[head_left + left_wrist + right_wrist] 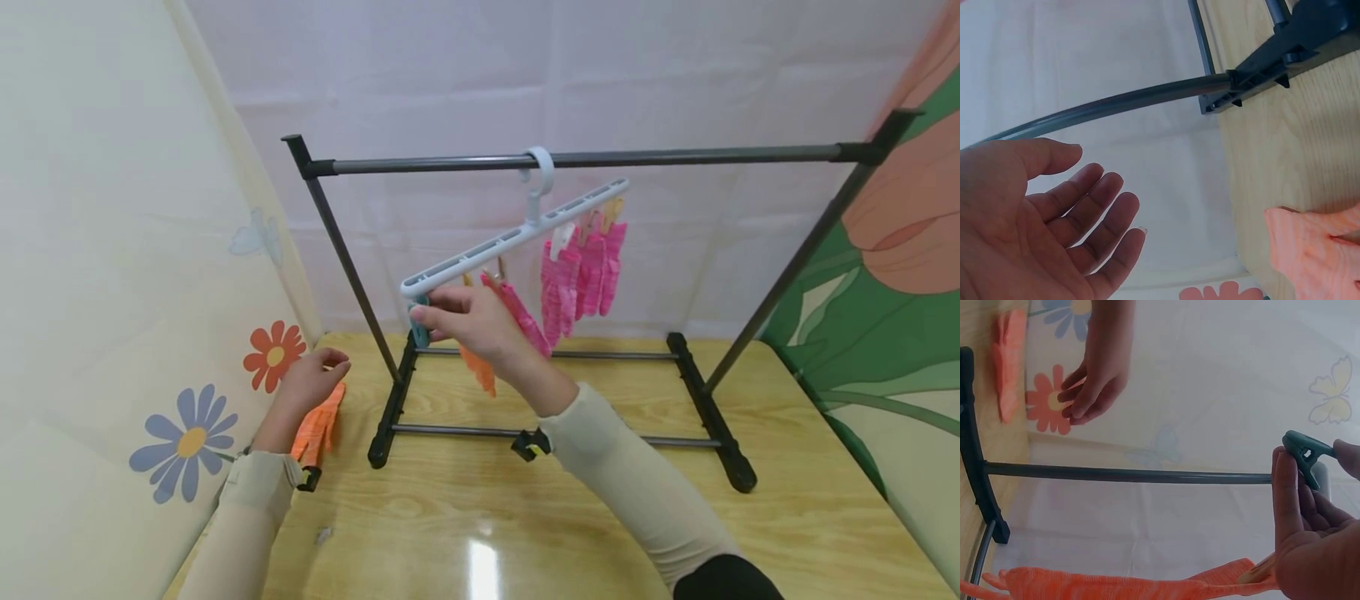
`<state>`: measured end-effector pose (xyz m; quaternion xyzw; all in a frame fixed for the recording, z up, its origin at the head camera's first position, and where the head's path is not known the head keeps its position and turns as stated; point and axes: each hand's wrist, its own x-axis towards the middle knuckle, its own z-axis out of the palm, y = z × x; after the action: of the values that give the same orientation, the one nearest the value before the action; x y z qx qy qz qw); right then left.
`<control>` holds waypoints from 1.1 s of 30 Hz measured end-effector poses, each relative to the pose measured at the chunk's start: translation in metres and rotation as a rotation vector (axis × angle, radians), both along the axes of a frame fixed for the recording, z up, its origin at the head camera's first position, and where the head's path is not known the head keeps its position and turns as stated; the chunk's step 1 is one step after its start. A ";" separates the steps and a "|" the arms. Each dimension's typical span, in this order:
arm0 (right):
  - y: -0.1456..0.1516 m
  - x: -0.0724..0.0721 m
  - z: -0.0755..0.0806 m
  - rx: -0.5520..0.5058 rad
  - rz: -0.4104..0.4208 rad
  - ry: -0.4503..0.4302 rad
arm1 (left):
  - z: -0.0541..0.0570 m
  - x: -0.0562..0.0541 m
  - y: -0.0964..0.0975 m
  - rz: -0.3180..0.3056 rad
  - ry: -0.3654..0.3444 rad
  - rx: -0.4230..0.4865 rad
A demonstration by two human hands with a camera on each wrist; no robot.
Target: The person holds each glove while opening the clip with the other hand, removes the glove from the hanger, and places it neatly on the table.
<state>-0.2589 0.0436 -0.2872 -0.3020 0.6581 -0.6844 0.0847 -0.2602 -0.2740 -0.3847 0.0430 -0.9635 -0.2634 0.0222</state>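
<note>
My right hand (480,325) pinches a teal clothespin (418,327) just under the lower left end of a pale blue hanger (480,251). In the right wrist view the clothespin (1300,450) sits between thumb and fingers. An orange glove (480,372) hangs partly behind the right wrist. Pink gloves (558,292) dangle from clothespins farther along the hanger. My left hand (309,383) holds nothing, its fingers loosely bent in the left wrist view. Below it another orange glove (318,429) lies on the table, partly covered by the left forearm in the head view.
The tilted hanger hooks over the top bar (420,164) of a dark metal rack, whose black feet (708,408) stand on the wooden table (420,525). A flower-printed cloth (97,292) borders the left side; a white sheet (450,75) hangs behind.
</note>
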 end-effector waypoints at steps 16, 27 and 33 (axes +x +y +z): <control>-0.002 0.001 0.000 0.098 -0.069 0.040 | 0.010 0.005 0.027 -0.058 0.096 -0.011; -0.001 0.006 0.002 0.162 -0.193 0.177 | 0.012 0.006 0.037 -0.068 0.127 -0.005; 0.002 0.009 0.003 0.164 -0.258 0.199 | 0.010 0.006 0.038 -0.078 0.119 0.003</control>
<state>-0.2499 0.0460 -0.2846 -0.2734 0.7503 -0.6002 -0.0451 -0.2539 -0.2358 -0.3750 -0.0103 -0.9610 -0.2674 0.0692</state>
